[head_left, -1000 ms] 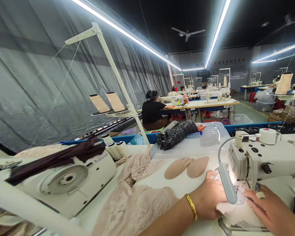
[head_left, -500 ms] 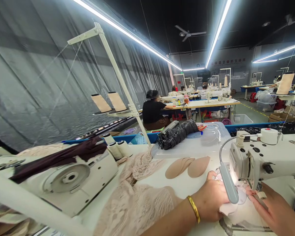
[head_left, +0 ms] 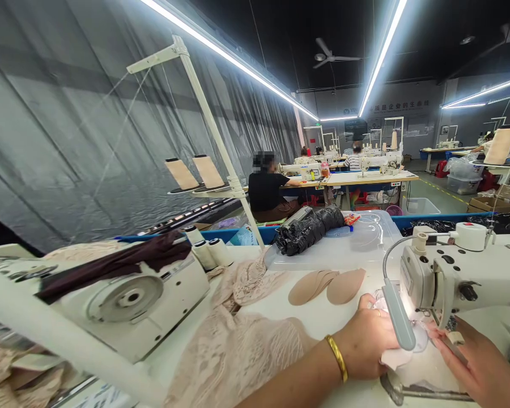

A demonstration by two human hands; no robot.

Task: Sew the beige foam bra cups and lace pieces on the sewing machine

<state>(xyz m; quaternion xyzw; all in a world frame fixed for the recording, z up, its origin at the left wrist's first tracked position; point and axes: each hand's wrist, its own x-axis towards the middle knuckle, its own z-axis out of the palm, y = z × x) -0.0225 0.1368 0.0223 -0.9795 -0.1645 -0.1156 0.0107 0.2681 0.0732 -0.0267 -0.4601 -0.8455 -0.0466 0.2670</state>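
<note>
My left hand, with a gold bangle at its wrist, is closed on pale pink fabric left of the needle area of a white sewing machine. A grey lamp on a bendy neck partly hides its fingertips. On the other side of the needle, my right hand touches the same fabric with its fingertips, its fingers stretched out and partly behind the machine's presser parts. Beige oval pads and beige lace fabric lie on the white table to the left.
A second sewing machine with dark cloth on it stands at the left, beside a thread stand. Behind the pads are a clear plastic lid and a black plastic bundle. A person in black sits farther back.
The whole view has shifted slightly, so most things appear a little farther right. Both hands keep nearly the same place at the machine, on the fabric.
</note>
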